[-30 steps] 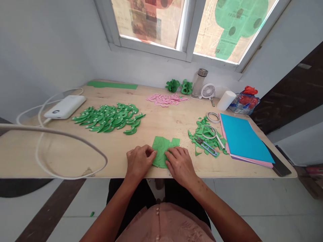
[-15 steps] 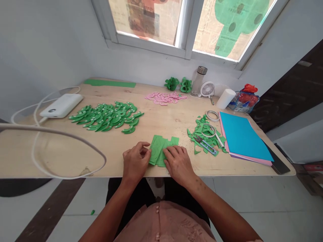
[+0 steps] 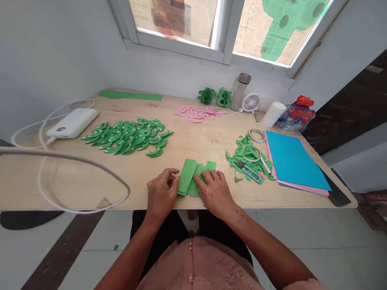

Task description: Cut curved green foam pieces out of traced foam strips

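Observation:
Green paper pieces [image 3: 186, 177] with drawn curved outlines lie in a small overlapping stack at the table's front edge. My left hand [image 3: 163, 192] is at the left edge of the front piece, its fingers bent and the thumb against the paper. Across the right part of the stack rests my right hand [image 3: 214, 188], fingers spread and slightly bent, pressing on the paper. To the right lie green paper scraps [image 3: 240, 151] with blue-handled thread snips [image 3: 249, 172] and a white-handled magnifying glass [image 3: 264, 164] on top.
Green curved cutouts [image 3: 127, 137] are heaped at left, near a white power bank [image 3: 72, 123] and its looping cable. Pink cutouts [image 3: 199, 114], green paper ornaments [image 3: 207, 96], a bottle [image 3: 241, 90] and a fan [image 3: 250, 102] stand behind. Blue paper [image 3: 296, 161] lies right.
The camera view has shifted slightly. The front green piece now sits a little more upright and its drawn outline shows more, while both hands stay at the stack.

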`<action>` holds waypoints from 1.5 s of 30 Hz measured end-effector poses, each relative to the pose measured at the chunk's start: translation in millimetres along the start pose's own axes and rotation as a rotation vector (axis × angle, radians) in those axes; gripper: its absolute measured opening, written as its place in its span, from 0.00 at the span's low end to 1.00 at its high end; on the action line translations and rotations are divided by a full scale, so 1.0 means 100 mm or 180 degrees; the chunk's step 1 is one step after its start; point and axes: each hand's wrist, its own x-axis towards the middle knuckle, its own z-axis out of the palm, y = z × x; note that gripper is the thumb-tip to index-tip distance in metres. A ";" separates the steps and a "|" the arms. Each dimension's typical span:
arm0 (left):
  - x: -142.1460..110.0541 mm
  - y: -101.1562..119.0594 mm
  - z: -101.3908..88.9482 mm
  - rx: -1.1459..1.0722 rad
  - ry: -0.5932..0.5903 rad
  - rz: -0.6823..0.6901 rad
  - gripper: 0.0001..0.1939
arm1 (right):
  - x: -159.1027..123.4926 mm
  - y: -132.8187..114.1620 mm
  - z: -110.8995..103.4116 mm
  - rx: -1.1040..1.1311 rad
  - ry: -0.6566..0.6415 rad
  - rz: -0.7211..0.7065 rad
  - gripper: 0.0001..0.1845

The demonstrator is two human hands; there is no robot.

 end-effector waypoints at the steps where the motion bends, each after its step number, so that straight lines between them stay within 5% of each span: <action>1: 0.00 0.00 0.00 0.0013 -0.0002 -0.0014 0.13 | 0.00 0.00 -0.01 -0.0011 -0.0015 -0.0012 0.17; 23: 0.00 -0.04 0.03 -0.0039 0.0073 0.0003 0.10 | 0.06 -0.01 -0.08 -0.0133 -0.0209 -0.0112 0.14; 30: -0.01 -0.06 -0.11 -0.0002 0.0640 -0.0119 0.08 | 0.05 -0.01 -0.07 -0.0066 -0.0112 -0.0108 0.18; 34: -0.06 -0.06 -0.15 -0.0494 0.1101 -0.0319 0.08 | 0.05 0.00 -0.07 -0.0067 -0.0113 -0.0138 0.17; 37: -0.10 -0.02 -0.10 -0.0978 0.1106 -0.0312 0.10 | 0.04 0.01 -0.10 0.0015 -0.0112 -0.0152 0.16; 41: -0.15 0.08 -0.03 -0.1388 0.1015 -0.0344 0.09 | 0.02 0.00 -0.16 0.0689 0.0239 0.0252 0.14; 45: -0.25 0.23 0.02 -0.1704 0.0973 -0.0314 0.09 | 0.05 -0.07 -0.13 0.2509 0.0463 0.0942 0.15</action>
